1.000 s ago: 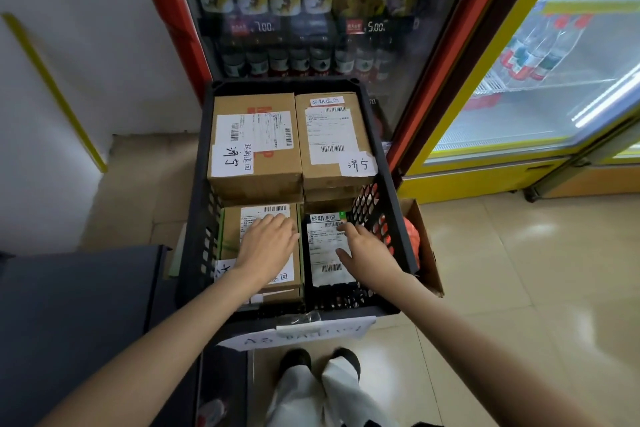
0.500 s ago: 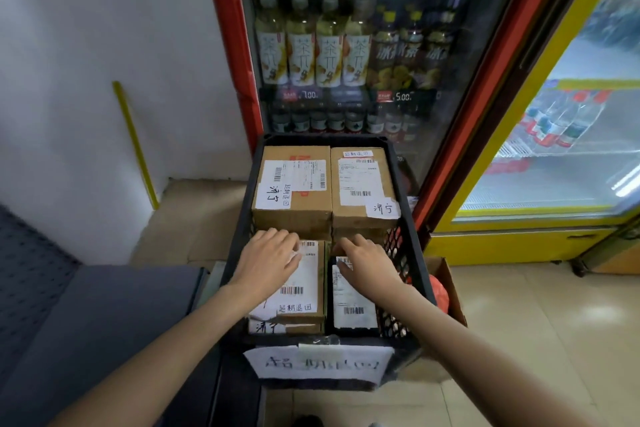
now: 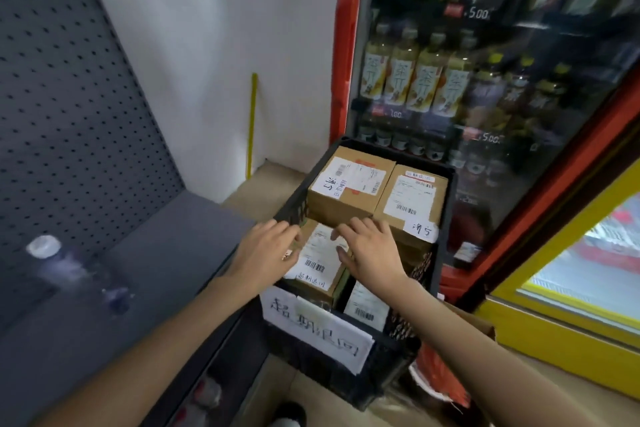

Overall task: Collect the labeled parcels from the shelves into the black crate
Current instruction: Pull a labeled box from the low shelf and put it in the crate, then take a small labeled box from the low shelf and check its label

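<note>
Four labeled parcels sit in the black crate (image 3: 446,211) now: two big cardboard boxes side by side at the far end, the left box (image 3: 349,191) and the right box (image 3: 410,204), with a lower box (image 3: 317,263) and a slim parcel (image 3: 367,305) in the near half. Both hands are over that lower box. The left hand (image 3: 265,250) lies at its left edge by the crate wall, fingers loosely bent, and whether they actually grip the box I cannot tell. The right hand (image 3: 372,250) rests flat on top, fingers spread and straight. The crate looks close to full, so the collecting seems well advanced. The grey shelf (image 3: 145,253) at left shows no parcel on its visible stretch; whether more wait elsewhere cannot be told.
</note>
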A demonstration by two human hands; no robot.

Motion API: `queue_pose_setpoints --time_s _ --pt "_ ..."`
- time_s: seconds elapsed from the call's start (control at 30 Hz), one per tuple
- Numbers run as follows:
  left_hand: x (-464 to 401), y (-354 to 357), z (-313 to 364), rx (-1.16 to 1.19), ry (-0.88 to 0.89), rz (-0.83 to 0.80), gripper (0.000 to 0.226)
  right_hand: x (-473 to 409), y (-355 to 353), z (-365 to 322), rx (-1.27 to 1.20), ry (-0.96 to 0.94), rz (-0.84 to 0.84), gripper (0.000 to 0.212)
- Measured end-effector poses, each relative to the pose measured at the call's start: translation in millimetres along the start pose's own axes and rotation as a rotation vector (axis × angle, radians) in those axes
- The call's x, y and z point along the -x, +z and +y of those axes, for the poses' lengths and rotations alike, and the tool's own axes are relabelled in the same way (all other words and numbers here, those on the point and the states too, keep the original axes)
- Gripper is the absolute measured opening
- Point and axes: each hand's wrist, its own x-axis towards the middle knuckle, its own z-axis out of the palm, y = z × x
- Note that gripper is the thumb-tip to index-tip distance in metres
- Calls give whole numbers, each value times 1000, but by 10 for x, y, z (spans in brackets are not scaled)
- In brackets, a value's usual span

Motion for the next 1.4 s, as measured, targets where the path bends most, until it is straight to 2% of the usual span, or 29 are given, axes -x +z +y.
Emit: queue_pose_setpoints --time_s 0.17,0.33,0.5,0.67,0.8,1.1,1.27,1.4 --pt "609 -235 167 -19 -189 91 15 94 -6 -282 -53 -158 -17 22" --pt "1273 -606 170 -116 -344 100 21 63 -32 -797 -145 -406 64 16" --pt "2057 -1063 167 -297 -522 94 25 80 -139 -1536 -298 -631 182 19" --pt "2846 -1408 195 -344 -706 81 30 213 -248 -2311 -406 -827 164 25" --pt "3502 -1715 280 -391 -847 85 29 421 -379 -2994 -479 -995 142 23" --pt "5366 -2405 925 -498 -1199 56 33 1554 -791 -4584 -637 -1284 39 16" --pt "6363 -2710 1386 -553 -1362 124 18 2369 -976 -5372 -738 -1398 -2 20" --pt "7063 -2889 1825 -559 -1513 177 20 3053 -1154 -5941 -796 -1470 -41 16"
